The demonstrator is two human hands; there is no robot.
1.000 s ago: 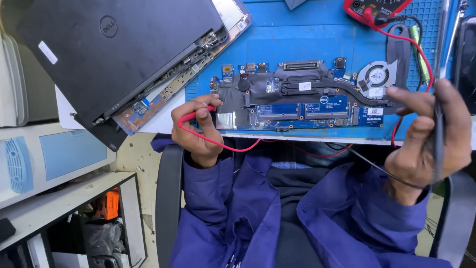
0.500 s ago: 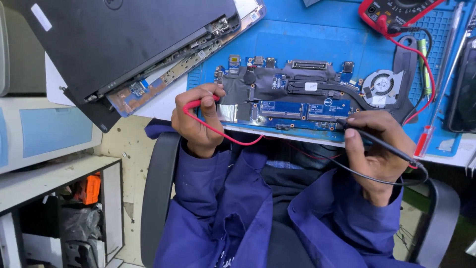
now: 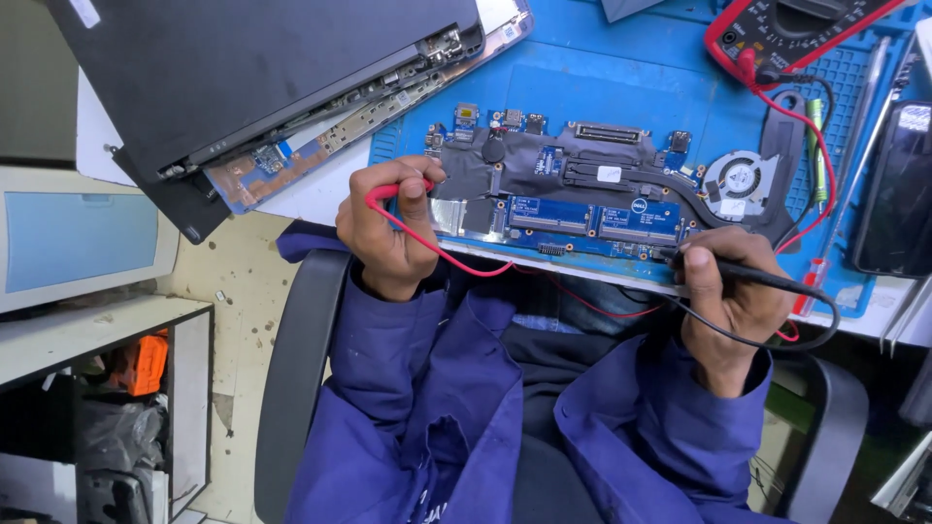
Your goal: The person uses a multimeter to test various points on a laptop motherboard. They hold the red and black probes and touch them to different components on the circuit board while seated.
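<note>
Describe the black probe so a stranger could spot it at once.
Start at the blue mat and the laptop board on it. At the board's lower right edge, the right hand grips the black probe. Unlike the red probe in the left hand, its lead is black.

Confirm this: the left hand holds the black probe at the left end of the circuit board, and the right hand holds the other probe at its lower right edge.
Wrong colour. In the head view the left hand holds the red probe at the circuit board; the black probe is in the right hand. The rest stands.
</note>
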